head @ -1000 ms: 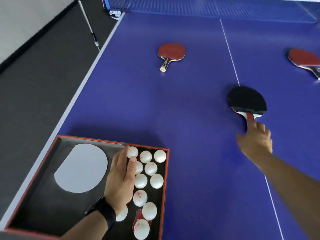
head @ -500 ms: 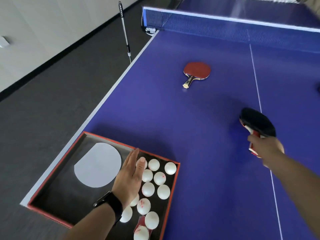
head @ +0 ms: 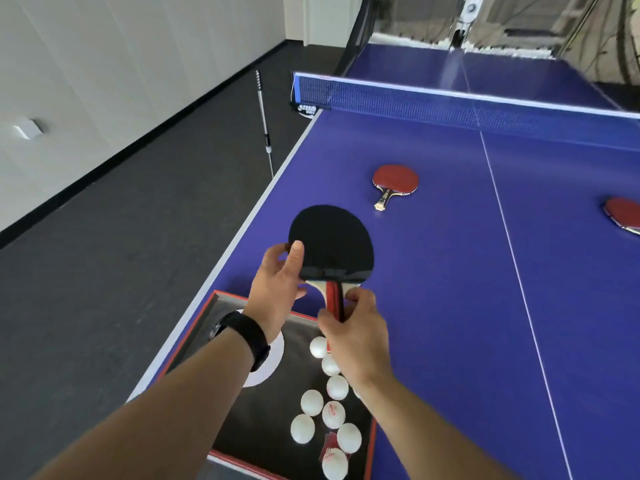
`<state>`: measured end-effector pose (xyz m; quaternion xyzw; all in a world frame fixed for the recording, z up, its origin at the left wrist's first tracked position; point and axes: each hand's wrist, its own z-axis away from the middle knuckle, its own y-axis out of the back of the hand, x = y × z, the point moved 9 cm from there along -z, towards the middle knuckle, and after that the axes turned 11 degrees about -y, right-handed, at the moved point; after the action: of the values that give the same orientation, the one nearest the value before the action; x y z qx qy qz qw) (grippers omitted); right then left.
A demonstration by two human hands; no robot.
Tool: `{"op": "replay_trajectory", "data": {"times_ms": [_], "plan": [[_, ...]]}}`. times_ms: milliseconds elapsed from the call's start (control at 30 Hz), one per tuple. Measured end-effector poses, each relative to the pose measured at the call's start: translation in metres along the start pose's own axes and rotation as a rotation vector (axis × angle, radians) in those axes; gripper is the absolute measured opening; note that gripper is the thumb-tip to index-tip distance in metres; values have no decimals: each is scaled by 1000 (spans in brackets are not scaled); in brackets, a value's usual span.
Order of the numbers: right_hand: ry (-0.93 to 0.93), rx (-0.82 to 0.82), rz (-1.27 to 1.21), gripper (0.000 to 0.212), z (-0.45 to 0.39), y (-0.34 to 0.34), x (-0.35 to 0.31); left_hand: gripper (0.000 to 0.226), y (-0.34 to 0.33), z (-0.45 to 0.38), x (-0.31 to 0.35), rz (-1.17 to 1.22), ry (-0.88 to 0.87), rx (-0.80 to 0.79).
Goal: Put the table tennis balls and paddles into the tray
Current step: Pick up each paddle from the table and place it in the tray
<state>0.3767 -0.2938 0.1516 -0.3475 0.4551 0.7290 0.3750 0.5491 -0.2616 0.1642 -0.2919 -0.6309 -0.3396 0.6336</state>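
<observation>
A black-faced paddle [head: 334, 242] is held in the air above the far end of the tray [head: 211, 308]. My right hand [head: 353, 332] grips its red handle. My left hand [head: 277, 289] pinches the blade's lower left edge, thumb on the black rubber. The tray is black with a red rim and holds several white balls [head: 311, 401] along its right side, plus a white paddle-shaped outline [head: 275, 355] partly hidden by my left wrist. A red paddle [head: 394, 181] lies on the blue table farther out. Another red paddle [head: 623, 216] is cut off at the right edge.
The blue table [head: 450, 271] has a white centre line and a net [head: 467, 105] across the far side. The tray sits at the table's left edge, beside dark grey floor. A metal pole [head: 265, 126] stands by the net post.
My right hand has carried the black paddle from the table's middle over to the tray. My left hand left the balls and took hold of the blade. The camera tilted up.
</observation>
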Motion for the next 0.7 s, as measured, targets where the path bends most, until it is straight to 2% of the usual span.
{"op": "replay_trajectory", "data": {"times_ms": [133, 267, 367, 467, 633, 700], "plan": [[19, -176, -28, 43, 35, -70, 12, 19, 63, 2, -24, 49, 86, 146], [-180, -335, -154, 46, 33, -107, 46, 21, 122, 22, -73, 9, 176, 221], [-225, -411, -173, 51, 27, -133, 64, 26, 147, 38, -119, -66, 242, 198], [-261, -434, -121, 42, 25, -158, 84, 33, 159, 51, -157, -132, 299, 188], [-264, -351, 72, 37, 6, -183, 117, 24, 164, 47, -167, -369, 255, 149], [-261, -313, 134, 34, -2, -186, 121, 26, 164, 37, -168, -473, 228, 126]]}}
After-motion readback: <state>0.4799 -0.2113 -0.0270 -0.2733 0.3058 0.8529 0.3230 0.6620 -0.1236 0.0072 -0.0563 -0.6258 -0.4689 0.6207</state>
